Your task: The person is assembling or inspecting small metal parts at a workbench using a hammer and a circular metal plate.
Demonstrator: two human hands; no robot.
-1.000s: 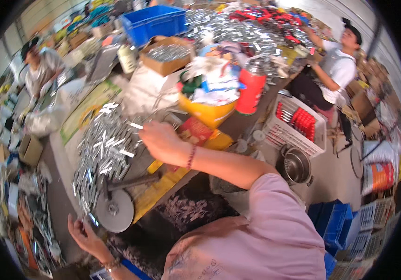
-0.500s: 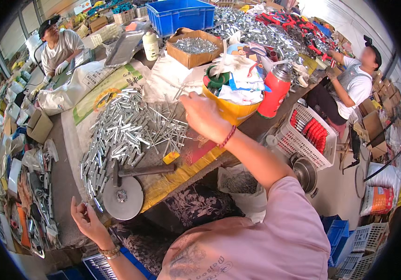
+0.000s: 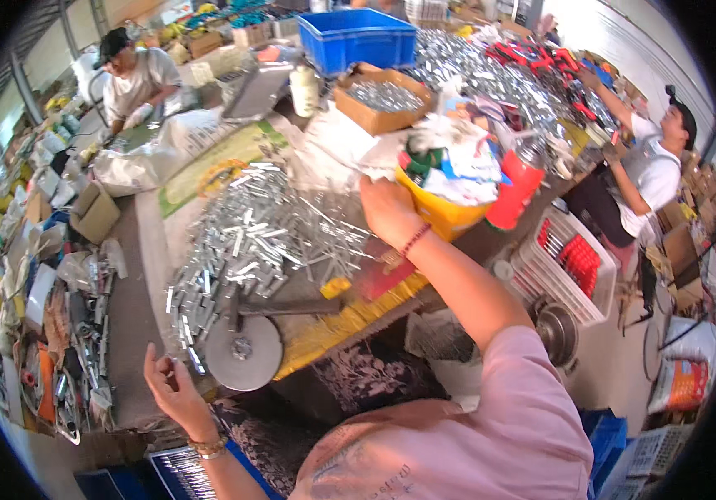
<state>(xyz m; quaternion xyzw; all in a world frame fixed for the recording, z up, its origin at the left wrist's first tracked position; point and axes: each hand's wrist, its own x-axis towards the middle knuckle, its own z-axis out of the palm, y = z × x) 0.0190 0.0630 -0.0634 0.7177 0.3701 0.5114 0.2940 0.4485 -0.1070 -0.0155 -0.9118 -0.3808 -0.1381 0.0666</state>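
On the bench (image 3: 145, 250) in the head view, your right hand (image 3: 387, 208) reaches forward across the heap of bright metal pieces (image 3: 250, 242) and rests at its far right edge, just beside the yellow tub (image 3: 441, 212) stuffed with rags and packets. From this angle the back of that hand faces the camera, so you cannot tell whether its grip is pinching a piece or lying loose; the fingers curl downward toward the long thin rods that fan out from the heap. Your left hand (image 3: 170, 387) hangs low at the near left corner of the bench, fingers spread and holding nothing, near the round metal disc (image 3: 243, 352) and its dark handle.

Judging by this, you are at the picking stage: the right hand is at the heap, the left is free. A next move would call for a clean pinch on a single rod, since the pieces lie crossed and tangled, and a lift straight up so neighbours do not drag along toward the bench edge.

Farther off, a red canister (image 3: 515, 187) stands just right of the tub, a cardboard box (image 3: 383, 100) of small metal parts sits behind, and a blue crate (image 3: 358, 37) lies beyond it. Two other people work at the far left and far right.
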